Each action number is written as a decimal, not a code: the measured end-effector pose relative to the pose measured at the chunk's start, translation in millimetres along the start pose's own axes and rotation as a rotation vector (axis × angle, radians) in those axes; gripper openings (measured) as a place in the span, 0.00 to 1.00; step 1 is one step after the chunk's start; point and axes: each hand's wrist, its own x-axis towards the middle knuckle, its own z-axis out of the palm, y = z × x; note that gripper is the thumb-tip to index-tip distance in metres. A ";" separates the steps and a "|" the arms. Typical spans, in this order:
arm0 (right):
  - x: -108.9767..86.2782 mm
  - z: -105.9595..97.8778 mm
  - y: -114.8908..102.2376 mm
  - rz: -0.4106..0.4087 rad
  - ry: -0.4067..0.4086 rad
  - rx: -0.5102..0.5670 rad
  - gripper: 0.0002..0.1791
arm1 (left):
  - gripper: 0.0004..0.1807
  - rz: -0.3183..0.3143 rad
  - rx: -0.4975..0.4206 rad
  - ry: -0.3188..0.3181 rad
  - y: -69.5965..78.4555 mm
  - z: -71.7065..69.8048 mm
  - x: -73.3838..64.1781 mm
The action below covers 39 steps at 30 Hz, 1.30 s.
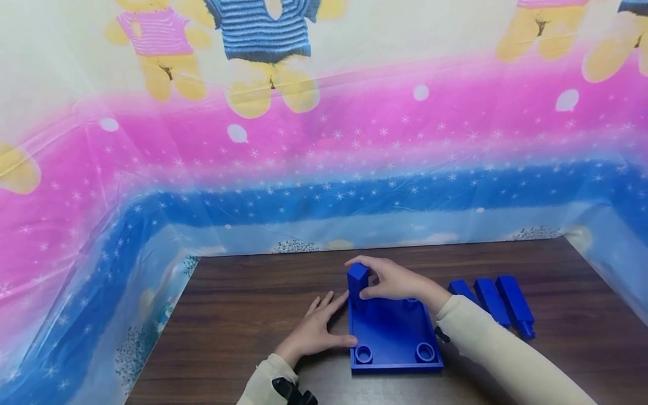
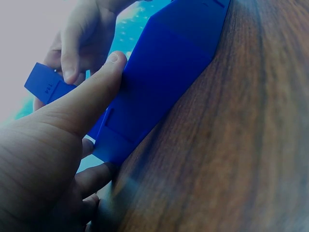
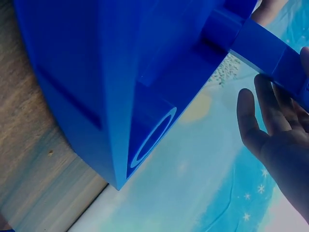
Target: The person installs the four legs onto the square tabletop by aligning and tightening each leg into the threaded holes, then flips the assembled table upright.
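Observation:
A blue square board (image 1: 392,332) with a raised rim and round corner sockets lies on the table. At its back left corner a blue leg (image 1: 358,278) stands upright over the socket, pinched near its top between the thumb and fingers of my right hand (image 1: 397,279). Beside the board's left edge, my left hand (image 1: 315,332) has its fingers spread; the thumb touches the rim near the front left socket (image 1: 363,354). In the right wrist view the leg (image 3: 263,46) meets the corner socket (image 3: 222,29). Whether it is fully seated I cannot tell.
Three more blue legs lie side by side to the right of the board: a left one (image 1: 462,289), a middle one (image 1: 491,301) and a right one (image 1: 515,301) with a narrow peg end. A patterned cloth (image 1: 324,197) hangs behind the brown table (image 1: 243,304).

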 end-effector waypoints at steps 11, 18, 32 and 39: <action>0.6 5.4 -1.5 0.016 0.073 -0.023 0.33 | 0.56 -0.028 -0.003 -0.002 1.2 -0.1 -0.2; 0.6 9.5 -0.3 0.024 0.124 -0.020 0.32 | 0.57 -0.034 -0.007 0.004 1.9 -0.1 -0.7; 3.3 10.0 -0.8 0.032 0.130 -0.061 0.36 | 0.57 -0.020 -0.003 0.001 2.1 -1.2 -1.3; 3.5 3.9 -2.6 0.017 0.102 -0.082 0.37 | 0.56 -0.013 -0.003 -0.003 1.1 -0.6 -0.5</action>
